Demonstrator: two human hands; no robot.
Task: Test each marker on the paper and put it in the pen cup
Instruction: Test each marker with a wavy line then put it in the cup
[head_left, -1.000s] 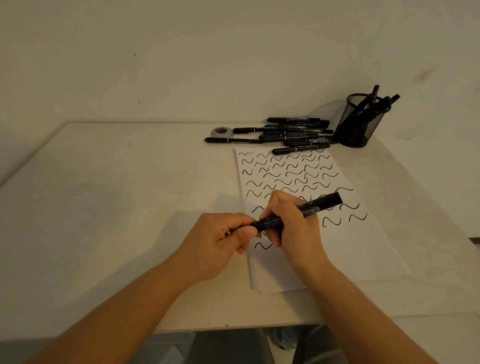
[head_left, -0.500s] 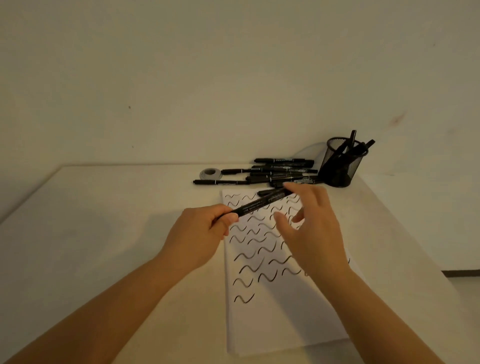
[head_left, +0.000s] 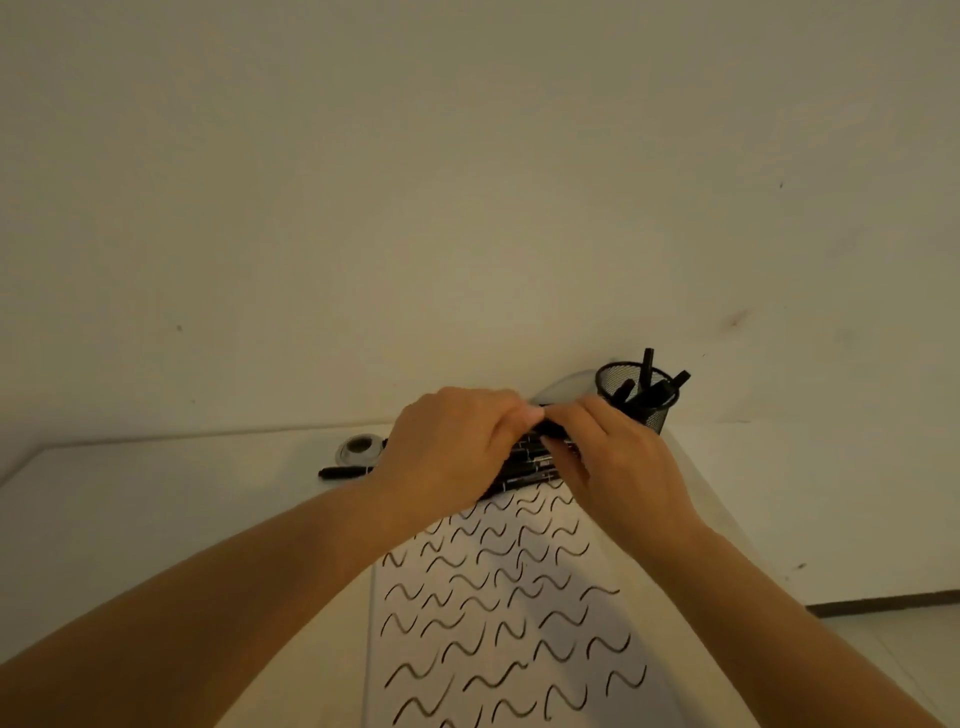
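Both hands over the marker pile (head_left: 524, 462) at the far edge of the bench (head_left: 156, 499), just short of the wall. Left hand (head_left: 447, 447) and right hand (head_left: 618, 457) meet at the fingertips on a black marker (head_left: 548, 427); only a short stub shows between them, long axis roughly 9-to-3, which end is the tip I can't tell. Left grip: fingers curled down, pinching the marker at its left end. Right grip: fingers curled onto the same marker from the right, rest of it hidden under the hand. Pen cup (head_left: 638, 400), black mesh, upright at 2 o'clock from the hands, near the right hand, holds several black markers standing tilted, caps sticking above the rim. Paper (head_left: 498, 613) runs from the pile toward 6 o'clock, covered in rows of black squiggles. One loose marker (head_left: 345, 472) lies at 9 o'clock of the left hand, axis 9-to-3, beside a tape roll (head_left: 359, 450). Hands block most of the pile.
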